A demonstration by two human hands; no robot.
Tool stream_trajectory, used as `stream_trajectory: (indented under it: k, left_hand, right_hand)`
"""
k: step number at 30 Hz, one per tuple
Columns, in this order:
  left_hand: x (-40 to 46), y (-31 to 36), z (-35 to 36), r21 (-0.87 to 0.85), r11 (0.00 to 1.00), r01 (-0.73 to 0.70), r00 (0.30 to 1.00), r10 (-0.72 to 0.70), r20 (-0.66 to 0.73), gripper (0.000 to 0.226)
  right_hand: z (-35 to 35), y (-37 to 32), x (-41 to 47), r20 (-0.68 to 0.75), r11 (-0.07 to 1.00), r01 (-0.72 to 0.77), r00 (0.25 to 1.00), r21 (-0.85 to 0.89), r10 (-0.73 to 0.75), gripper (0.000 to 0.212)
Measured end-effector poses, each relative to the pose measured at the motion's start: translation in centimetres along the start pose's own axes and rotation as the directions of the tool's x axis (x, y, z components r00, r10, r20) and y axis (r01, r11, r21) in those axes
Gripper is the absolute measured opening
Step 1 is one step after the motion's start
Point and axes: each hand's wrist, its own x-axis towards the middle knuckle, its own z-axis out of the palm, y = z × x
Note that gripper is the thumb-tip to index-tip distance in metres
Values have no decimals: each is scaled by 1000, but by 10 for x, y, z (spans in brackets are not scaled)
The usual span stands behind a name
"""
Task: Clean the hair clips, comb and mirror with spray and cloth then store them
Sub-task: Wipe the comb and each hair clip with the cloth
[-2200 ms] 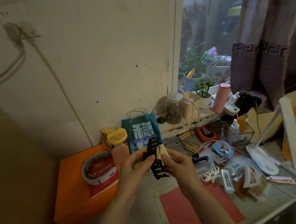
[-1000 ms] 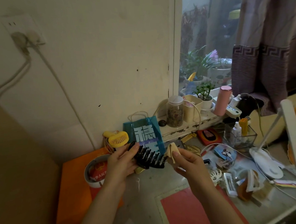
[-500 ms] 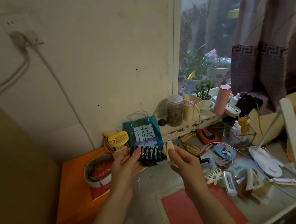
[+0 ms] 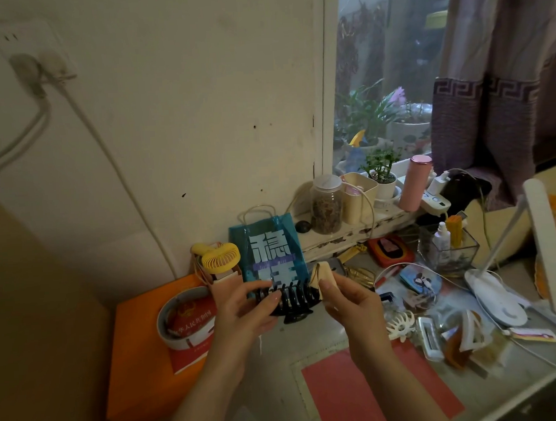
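Left hand (image 4: 243,312) grips the black claw clip (image 4: 291,301) from its left end, fingers curled round it, teeth pointing up; clip held in the air above the tabletop (image 4: 312,334). Right hand (image 4: 349,303) pinches a folded beige cloth (image 4: 323,277) between thumb and fingers, cloth touching the clip's right end. Below the two grips: grey tabletop with a red mat (image 4: 369,389) under the right forearm. Right of the right grip: a white claw clip (image 4: 400,324), a clear clip (image 4: 430,337) and a white-and-amber clip (image 4: 467,335) lying close together on the tabletop; beyond these, a white lamp base (image 4: 497,298). Left of the left grip: orange box (image 4: 139,362) carrying a red booklet (image 4: 193,337). Just behind the grips: blue paper bag (image 4: 272,246) upright, yellow handheld fan (image 4: 221,256) beside it. Farther right: glass holder (image 4: 449,249) containing a small spray bottle (image 4: 439,235). Far edge: peeling windowsill (image 4: 345,232) bearing a jar (image 4: 326,204), a potted plant (image 4: 382,172) and a pink flask (image 4: 417,182). Cream wall behind, wall socket (image 4: 33,55) upper left with cables hanging; window and patterned curtain (image 4: 501,79) upper right.
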Motion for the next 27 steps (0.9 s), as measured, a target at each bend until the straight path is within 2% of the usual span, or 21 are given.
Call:
stream_trajectory:
  k: [5, 8, 13, 23, 27]
  left_hand:
    - [1, -3, -2, -67, 998, -15, 996, 9, -87, 18]
    - [3, -4, 0, -101, 995, -20, 993, 8, -116, 19]
    - [1, -8, 7, -84, 996, -32, 994, 23, -111, 19]
    - [-1, -10, 3, -10, 999, -44, 999, 43, -32, 17]
    - [1, -9, 0, -3, 1000, -28, 1000, 28, -1, 18]
  right_hand:
    - [-1, 2, 1, -75, 999, -6, 997, 44, 9, 21]
    - [1, 3, 0, -63, 999, -1, 998, 37, 4, 21]
    - [13, 8, -1, -46, 998, -31, 998, 48, 33, 31]
    - [10, 12, 5, -94, 999, -30, 995, 33, 33, 35]
    - [5, 9, 6, -91, 1000, -18, 996, 25, 20, 27]
